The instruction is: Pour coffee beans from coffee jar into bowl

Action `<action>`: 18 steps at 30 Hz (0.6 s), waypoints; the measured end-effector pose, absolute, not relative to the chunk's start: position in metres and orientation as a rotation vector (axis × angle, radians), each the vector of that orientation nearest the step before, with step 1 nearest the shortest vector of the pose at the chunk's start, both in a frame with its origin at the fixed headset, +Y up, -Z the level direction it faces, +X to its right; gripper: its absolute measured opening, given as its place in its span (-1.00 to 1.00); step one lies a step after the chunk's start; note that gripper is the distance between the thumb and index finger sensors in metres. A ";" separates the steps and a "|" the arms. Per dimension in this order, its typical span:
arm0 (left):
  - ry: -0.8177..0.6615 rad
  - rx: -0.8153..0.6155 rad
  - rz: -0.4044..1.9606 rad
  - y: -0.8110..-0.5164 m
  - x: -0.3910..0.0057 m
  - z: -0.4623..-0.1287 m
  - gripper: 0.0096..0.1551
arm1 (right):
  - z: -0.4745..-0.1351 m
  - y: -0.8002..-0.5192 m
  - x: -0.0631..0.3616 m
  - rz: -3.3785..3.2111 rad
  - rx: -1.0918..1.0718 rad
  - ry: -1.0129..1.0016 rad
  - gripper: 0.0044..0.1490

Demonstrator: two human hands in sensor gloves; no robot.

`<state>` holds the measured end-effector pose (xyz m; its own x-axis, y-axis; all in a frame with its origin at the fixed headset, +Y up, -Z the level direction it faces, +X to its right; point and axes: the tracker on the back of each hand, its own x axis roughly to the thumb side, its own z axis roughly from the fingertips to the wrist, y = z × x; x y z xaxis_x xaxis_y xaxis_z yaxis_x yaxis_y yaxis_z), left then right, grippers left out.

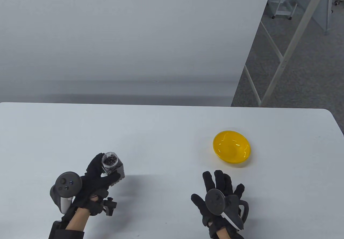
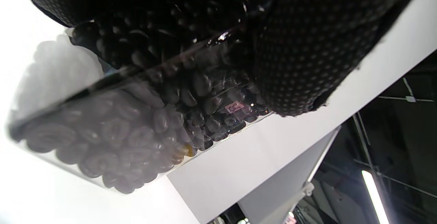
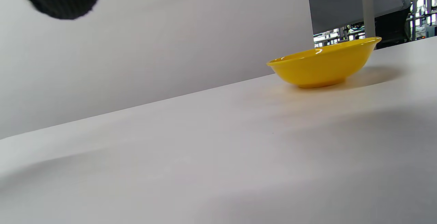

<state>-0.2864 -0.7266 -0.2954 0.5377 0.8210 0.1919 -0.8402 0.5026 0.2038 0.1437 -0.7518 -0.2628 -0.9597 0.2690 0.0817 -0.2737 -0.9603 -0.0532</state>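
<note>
Fingers of the left hand wrap the coffee jar at seven o'clock on the table; the right hand lies spread, holding nothing. The bowl stands at four o'clock, well apart. Carry the jar upright over it, then tilt slowly. Whether the jar touches the table is unclear.

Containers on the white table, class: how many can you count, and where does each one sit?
2. The clear plastic coffee jar full of dark beans is gripped by the left hand at the near left; the shallow yellow plastic bowl stands empty at the right, beyond the right hand.
</note>
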 end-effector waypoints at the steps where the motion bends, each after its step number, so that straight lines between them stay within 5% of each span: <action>1: -0.088 0.288 1.005 -0.725 -0.283 -0.294 0.16 | -0.263 -0.751 0.143 2.853 0.111 -0.101 0.11; 18: -0.229 0.246 1.071 -0.720 -0.245 -0.285 0.16 | -0.267 -0.733 0.120 2.578 0.427 -0.121 0.13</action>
<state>-0.2449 -0.7199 -0.2854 0.4606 0.8345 0.3025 -0.8852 0.4570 0.0873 0.1200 -0.7328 -0.2673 -0.8153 0.4804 0.3233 -0.5087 -0.8609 -0.0034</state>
